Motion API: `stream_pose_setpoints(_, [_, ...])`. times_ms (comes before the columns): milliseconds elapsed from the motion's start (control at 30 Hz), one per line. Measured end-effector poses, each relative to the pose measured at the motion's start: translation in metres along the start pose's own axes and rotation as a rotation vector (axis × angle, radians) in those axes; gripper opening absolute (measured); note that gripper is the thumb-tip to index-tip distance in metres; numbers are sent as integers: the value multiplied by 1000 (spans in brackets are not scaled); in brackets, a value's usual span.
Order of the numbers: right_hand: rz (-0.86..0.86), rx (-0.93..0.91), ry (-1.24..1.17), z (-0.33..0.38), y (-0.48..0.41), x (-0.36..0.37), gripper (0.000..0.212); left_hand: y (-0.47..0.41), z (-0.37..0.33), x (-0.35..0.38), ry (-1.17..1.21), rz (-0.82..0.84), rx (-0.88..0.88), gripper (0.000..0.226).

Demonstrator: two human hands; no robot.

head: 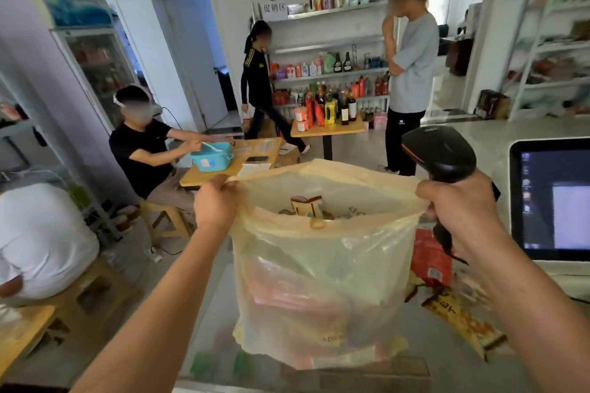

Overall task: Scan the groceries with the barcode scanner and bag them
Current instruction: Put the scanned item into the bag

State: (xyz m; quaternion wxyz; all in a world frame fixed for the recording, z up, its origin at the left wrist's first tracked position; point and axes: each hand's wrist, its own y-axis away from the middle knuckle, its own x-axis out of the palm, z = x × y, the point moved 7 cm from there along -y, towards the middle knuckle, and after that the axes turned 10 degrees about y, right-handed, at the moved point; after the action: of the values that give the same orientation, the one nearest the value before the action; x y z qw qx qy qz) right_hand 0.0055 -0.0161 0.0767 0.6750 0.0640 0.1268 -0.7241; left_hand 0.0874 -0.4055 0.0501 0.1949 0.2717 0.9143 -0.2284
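Both forearms reach in from 7 and 5 o'clock and hold up a bag (pixel 319 281) of thin yellowish plastic at the middle of the view. At 9 o'clock of the bag's mouth the left hand (pixel 214 201) pinches the rim, fingers curled tight on the plastic. At 3 o'clock of the mouth the right hand (pixel 459 201) has its fingers clamped round the handle of a black scanner (pixel 440 150), whose head points up and to 11 o'clock; the bag's rim is caught under that same hand. With the mouth pulled wide between the hands, a pack (pixel 306 204) and other groceries show inside, more blurred through the plastic below. The bag hangs over a glass counter (pixel 447 367). On the counter at 4 o'clock of the bag lie a red packet (pixel 431 258), partly hidden by the bag, and a yellow-brown packet (pixel 463 319). At 3 o'clock of the view stands a lit monitor (pixel 552 198). Beyond, at 10 o'clock, a seated person (pixel 140 150) in a black shirt reaches to a blue basket (pixel 212 159) on a wooden table. At 12 o'clock a person in black (pixel 258 73) walks past shelves (pixel 335 73) of bottles, and a person in grey (pixel 412 67) stands at 1 o'clock beside a small table (pixel 329 129) bearing more bottles. A glass-door fridge (pixel 95 64) stands at 10 o'clock.
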Motion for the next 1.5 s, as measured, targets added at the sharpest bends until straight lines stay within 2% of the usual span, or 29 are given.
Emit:
stream_pose_setpoints(100, [12, -4, 3, -1, 12, -6, 18, 0, 9, -12, 184, -73, 4, 31])
stream_pose_setpoints(200, [41, 23, 24, -25, 25, -2, 15, 11, 20, -7, 273, -1, 47, 20])
stream_pose_setpoints(400, [103, 152, 121, -82, 31, 19, 13, 40, 73, 25, 26, 307, -1, 16])
stream_pose_setpoints(533, [143, 148, 150, -92, 23, 26, 5, 38, 80, 33, -25, 325, 2, 18])
stream_pose_setpoints(633, [172, 109, 146, -91, 20, 33, 7, 36, 74, 43, -103, 373, 38, 12])
stream_pose_setpoints(700, [171, 103, 154, -92, 17, 37, 9, 40, 61, 48, -201, 375, 162, 22])
stream_pose_setpoints(800, [174, 101, 156, -94, 13, 42, 11, 61, 7, 58, -120, 338, 615, 36])
stream_pose_setpoints(833, [178, 93, 155, -94, 13, 43, 12, 73, -10, 69, -77, 437, 711, 37])
stream_pose_setpoints(867, [180, 85, 157, -94, 12, 44, 13, 85, -19, 88, -91, 604, 739, 43])
stream_pose_setpoints(933, [179, 77, 166, -93, 12, 45, 15, 106, -9, 132, -362, 951, 600, 70])
stream_pose_setpoints(1000, [183, 67, 171, -94, 12, 47, 13, 115, 18, 158, -678, 1110, 465, 87])
stream_pose_setpoints(1033, [184, 67, 174, -95, 11, 48, 12, 117, 26, 164, -748, 1136, 443, 90])
stream_pose_setpoints(1167, [182, 69, 173, -100, 9, 47, 20, 116, 24, 169, -716, 1168, 443, 82])
stream_pose_setpoints(1267, [185, 78, 157, -103, 4, 45, 19, 117, -12, 151, -360, 1061, 380, 65])
stream_pose_setpoints(1333, [198, 77, 145, -105, 1, 43, 18, 121, -40, 135, -48, 989, 289, 64])
stream_pose_setpoints(1367, [211, 76, 133, -106, 0, 43, 18, 129, -53, 129, -2, 1014, 292, 66])
stream_pose_setpoints(1433, [246, 76, 112, -109, -3, 42, 20, 148, -68, 128, -235, 1084, 449, 66])
stream_pose_setpoints(1467, [260, 76, 103, -111, -5, 40, 20, 153, -70, 131, -404, 1049, 547, 58])
stream_pose_setpoints(1500, [274, 78, 91, -112, -6, 38, 20, 152, -71, 134, -537, 945, 614, 46])
